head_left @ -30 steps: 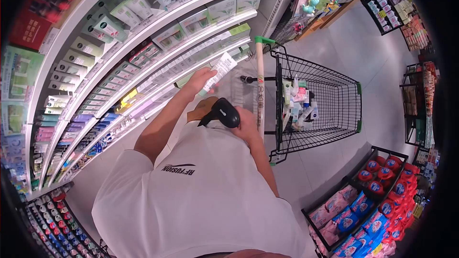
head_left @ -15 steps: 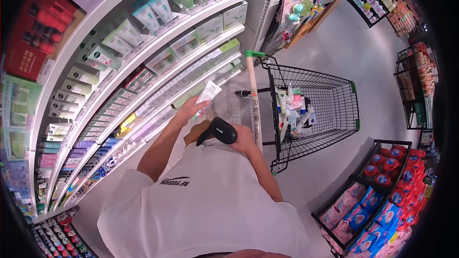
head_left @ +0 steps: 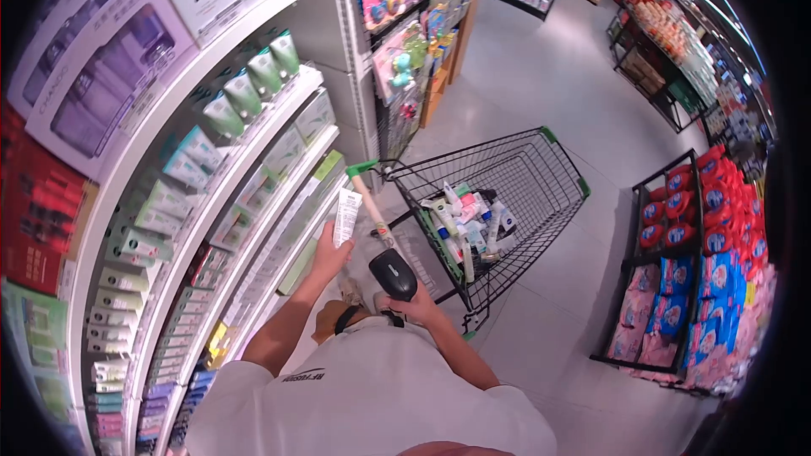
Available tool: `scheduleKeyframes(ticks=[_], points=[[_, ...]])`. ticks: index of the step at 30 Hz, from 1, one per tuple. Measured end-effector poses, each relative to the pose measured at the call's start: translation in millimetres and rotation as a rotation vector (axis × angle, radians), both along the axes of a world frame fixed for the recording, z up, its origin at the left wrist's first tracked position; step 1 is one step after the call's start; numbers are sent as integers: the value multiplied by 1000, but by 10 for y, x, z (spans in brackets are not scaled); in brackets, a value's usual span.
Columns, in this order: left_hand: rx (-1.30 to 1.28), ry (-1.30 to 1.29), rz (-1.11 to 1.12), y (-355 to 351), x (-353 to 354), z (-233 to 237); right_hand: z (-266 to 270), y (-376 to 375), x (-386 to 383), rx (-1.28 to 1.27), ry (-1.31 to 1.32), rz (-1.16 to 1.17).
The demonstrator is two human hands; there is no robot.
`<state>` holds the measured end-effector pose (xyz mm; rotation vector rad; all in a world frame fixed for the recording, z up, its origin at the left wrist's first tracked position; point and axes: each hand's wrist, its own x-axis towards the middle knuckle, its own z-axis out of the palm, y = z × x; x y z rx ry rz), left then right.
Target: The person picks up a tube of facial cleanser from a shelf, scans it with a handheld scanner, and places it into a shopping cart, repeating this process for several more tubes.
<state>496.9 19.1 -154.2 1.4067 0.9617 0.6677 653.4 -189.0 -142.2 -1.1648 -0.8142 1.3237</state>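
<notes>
A white squeeze tube (head_left: 347, 215) with small printed text stands upright in my left hand (head_left: 331, 251), whose fingers are closed round its lower end. My right hand (head_left: 410, 308) grips a black device (head_left: 394, 275) with a rounded head that looks like a barcode scanner; its handle is mostly hidden. Just beyond both hands is the shopping cart's pale handlebar (head_left: 378, 215). In the black wire cart (head_left: 541, 203) lies a pile of tubes and bottles (head_left: 470, 219) at the near end.
Curved white shelves (head_left: 198, 211) with tubes and boxes rise close on my left. A rack of hanging toys (head_left: 397, 59) stands ahead. On the right, a black stand (head_left: 646, 279) holds red tubs and blue and pink packs. Grey tiled floor (head_left: 507, 93) runs past the cart.
My view has turned to the right, so the shelves and cart appear farther left. The tube in my left hand has tipped more upright. Both hands keep their holds.
</notes>
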Motion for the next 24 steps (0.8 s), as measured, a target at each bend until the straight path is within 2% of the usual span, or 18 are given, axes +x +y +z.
scheduleKeyframes(ticks=[1,4,6,8,10,11,12,15,17,20,21,22,24], points=[[7,-16,-51,29,189,33,-131,-114,-31,14,-58,-120],[519,66,-121,8,680,178,-113,-319,-49,76,-226,-363],[434,62,-215,83,1004,26,-111,-445,-82,84,-425,-427],[721,111,-252,114,1318,-48,-144,-516,-98,126,-463,-523],[679,64,-345,62,1523,-50,-208,-587,-88,138,-525,-487],[681,162,-354,9,1560,-42,-243,-619,-82,148,-559,-486],[685,260,-359,-55,1584,-19,-255,-653,-92,142,-568,-521],[694,267,-392,-222,1563,61,-230,-712,-97,186,-557,-680],[678,310,-415,-259,1575,-4,-139,-779,-124,137,-606,-793],[681,433,-500,-340,1592,-14,-304,-842,-153,12,-662,-834],[688,440,-510,-368,1594,10,-193,-850,-231,-52,-881,-958],[688,435,-514,-359,1603,-8,-218,-826,-236,-55,-885,-962],[676,459,-552,-342,1638,-80,-267,-786,-238,-165,-526,-1129]])
